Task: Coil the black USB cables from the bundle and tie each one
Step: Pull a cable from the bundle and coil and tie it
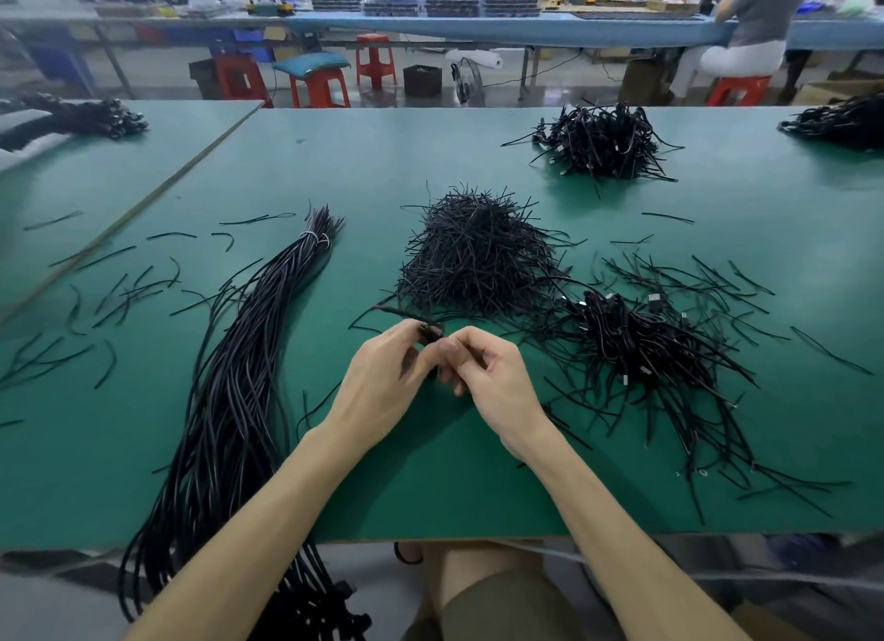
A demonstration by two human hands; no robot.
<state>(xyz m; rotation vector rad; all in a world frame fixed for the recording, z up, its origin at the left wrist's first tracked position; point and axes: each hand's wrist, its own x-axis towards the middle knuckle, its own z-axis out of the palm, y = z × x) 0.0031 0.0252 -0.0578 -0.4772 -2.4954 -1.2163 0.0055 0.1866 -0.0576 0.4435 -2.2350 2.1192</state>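
**Both hands pinch one small coil at the middle of the green counter**

At the far left edge of the counter (430, 478) lies a dark pile of cables (81, 117). Nearer, loose black ties (119, 296) are scattered singly over the green surface. Beside them, the long bundle of black USB cables (229, 401) runs from a white band at its far end toward the person, and its near end hangs over the counter's front edge.

The left hand (382, 382) is just right of the bundle. Its grip is closed, with fingers and thumb curled around the small coiled cable (430, 332), which is held just above the counter. One cable end (397, 311) sticks out up and to the left. The right hand (492, 377) meets it from the other side and also grips the coil, thumb and curled fingers pinching it. Whether a tie is also between those fingers cannot be told.

Behind the hands sits a heap of black ties (478, 258). To the right is a heap of coiled cables (641, 349) with loose ties around it. A second coiled heap (602, 143) lies farther back, and another dark pile (842, 121) lies at the far right edge.
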